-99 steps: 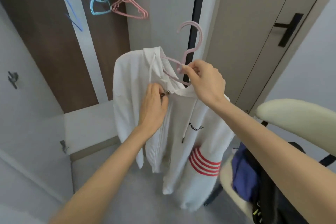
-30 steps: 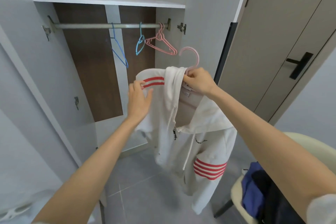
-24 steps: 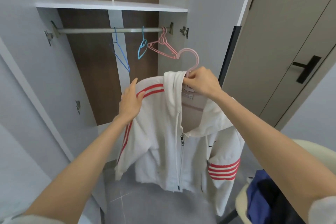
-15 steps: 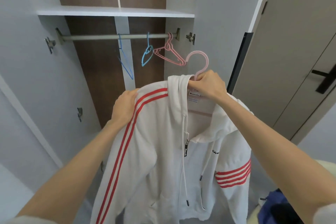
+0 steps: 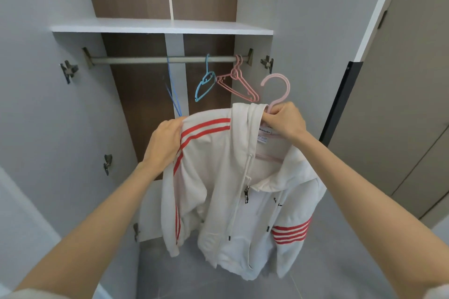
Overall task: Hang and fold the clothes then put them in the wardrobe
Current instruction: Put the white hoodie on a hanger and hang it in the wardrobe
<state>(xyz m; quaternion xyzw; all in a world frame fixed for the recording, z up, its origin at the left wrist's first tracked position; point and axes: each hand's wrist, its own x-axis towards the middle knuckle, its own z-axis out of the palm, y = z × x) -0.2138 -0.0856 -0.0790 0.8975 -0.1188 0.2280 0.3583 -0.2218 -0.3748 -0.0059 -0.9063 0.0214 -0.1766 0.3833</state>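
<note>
A white zip hoodie (image 5: 233, 177) with red stripes hangs on a pink hanger (image 5: 277, 90) that I hold up in front of the open wardrobe. My right hand (image 5: 284, 121) grips the hanger's neck just below its hook, together with the hood's edge. My left hand (image 5: 165, 141) is closed on the hoodie's left shoulder by the red stripes. The hanger's hook is free, below and to the right of the rail (image 5: 167, 59). The hoodie's zip is partly done up.
On the rail hang a blue hanger (image 5: 205, 85), pink hangers (image 5: 238, 82) and a thin blue hanger (image 5: 173, 90). A white shelf (image 5: 160, 25) lies above the rail. The wardrobe doors stand open at both sides; a grey door (image 5: 401, 104) is on the right.
I have raised the hoodie on its hanger towards the rail and my view has tilted up. My left hand has moved from the zip to the left shoulder and closed on it.
</note>
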